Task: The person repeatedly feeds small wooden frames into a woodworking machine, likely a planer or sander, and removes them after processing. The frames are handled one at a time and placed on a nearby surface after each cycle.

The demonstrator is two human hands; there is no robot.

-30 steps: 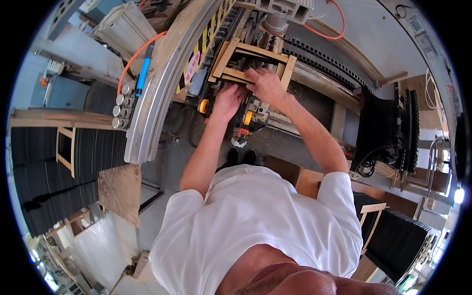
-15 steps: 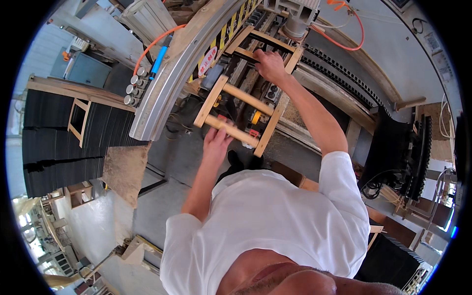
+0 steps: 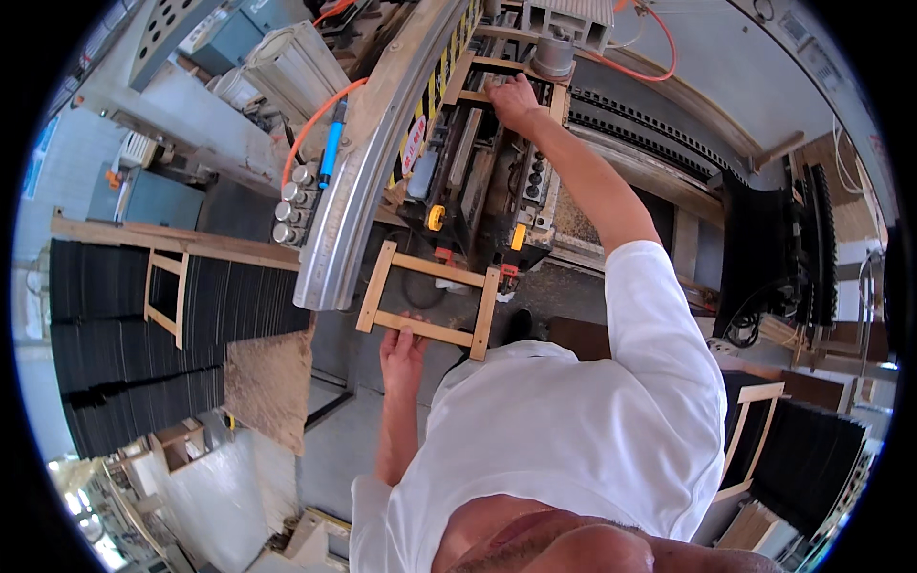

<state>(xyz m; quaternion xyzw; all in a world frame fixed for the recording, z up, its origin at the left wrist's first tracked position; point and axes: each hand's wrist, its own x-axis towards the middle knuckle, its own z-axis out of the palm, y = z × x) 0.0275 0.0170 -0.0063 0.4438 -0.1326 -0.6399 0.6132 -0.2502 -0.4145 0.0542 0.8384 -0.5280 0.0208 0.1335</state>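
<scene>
My left hand [image 3: 403, 355] is closed on the near rail of a small pale wooden frame [image 3: 427, 329], its fingers at the lower bar. That frame has two side pieces joined by two crossbars and hangs tilted in front of the machine, apart from it. My right hand [image 3: 516, 100] reaches far forward over the machine bed [image 3: 487, 177]. Its fingers are curled at the crossbar of a second wooden frame [image 3: 458, 78], which lies on the machine below a round metal cylinder [image 3: 553, 59]. The right fingertips are partly hidden.
A curved metal rail [image 3: 330, 253] with silver knobs [image 3: 294, 212] and a blue tube [image 3: 332, 143] stands left. Dark stacked panels [image 3: 134, 344] carry another frame at far left. More dark stacks [image 3: 812, 458] stand at right. Toothed black tracks [image 3: 659, 134] run right of the bed.
My left hand has drawn its wooden frame back toward my body, away from the machine and the second frame. My right hand stays at the far frame. The whole view has shifted slightly.
</scene>
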